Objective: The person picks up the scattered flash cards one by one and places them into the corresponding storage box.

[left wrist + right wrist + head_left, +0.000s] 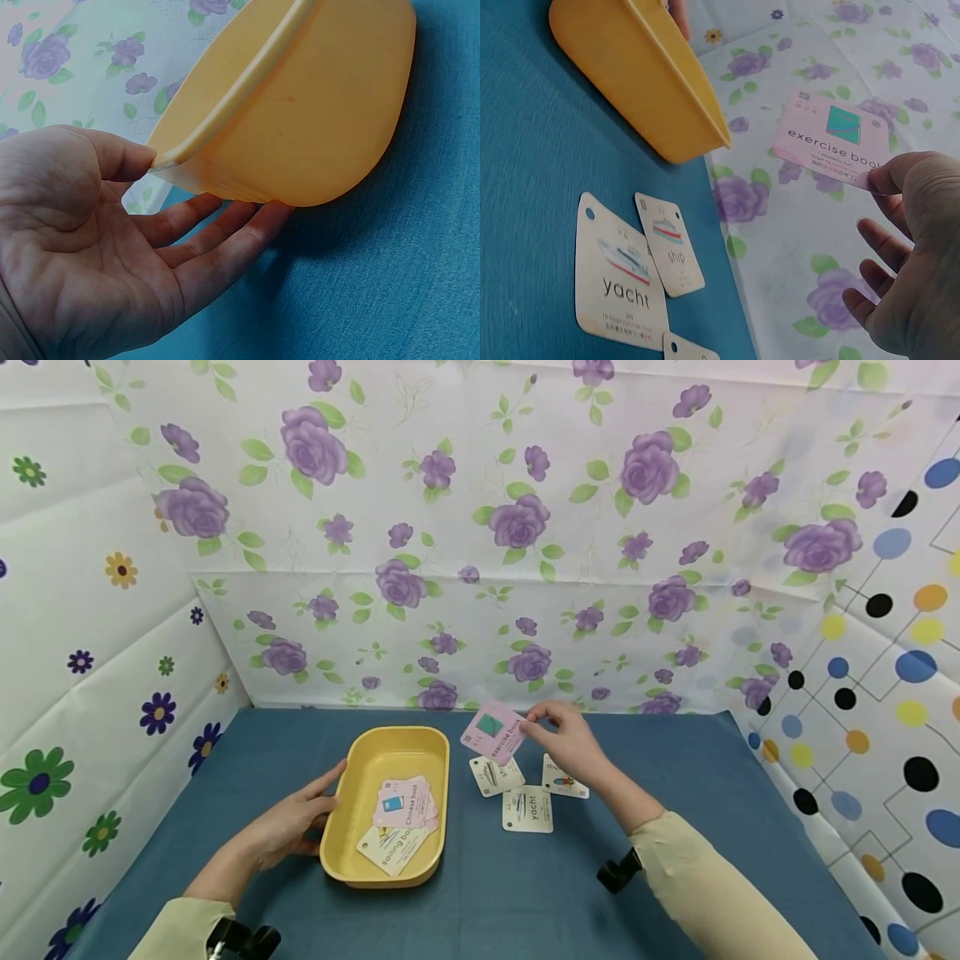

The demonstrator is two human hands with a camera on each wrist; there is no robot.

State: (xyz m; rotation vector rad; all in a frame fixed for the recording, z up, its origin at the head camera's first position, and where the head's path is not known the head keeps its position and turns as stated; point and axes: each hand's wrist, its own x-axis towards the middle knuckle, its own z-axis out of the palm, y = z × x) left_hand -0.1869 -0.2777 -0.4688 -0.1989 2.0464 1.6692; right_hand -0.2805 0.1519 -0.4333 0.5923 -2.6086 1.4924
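Observation:
In the head view my right hand (566,739) pinches a corner of a pink "exercise book" card (491,732), raised above several white cards. One of these, the "yacht" card (527,810), lies nearest me. The "ship" card (670,244) shows beside it in the right wrist view. My left hand (97,232) grips the side of a yellow plastic tray (300,97), one digit at its rim and other fingertips against the outer wall. Inside the tray, a pink "Chinese book" card (402,803) overlaps other pink cards and a white "sailing boat" card (392,850).
A blue cloth (480,893) covers the table. Behind it hangs a white curtain (465,527) with purple roses. Patterned sheets stand at both sides, flowers on the left sheet (112,635) and coloured dots on the right sheet (885,693). Another white card (562,781) lies below my right hand.

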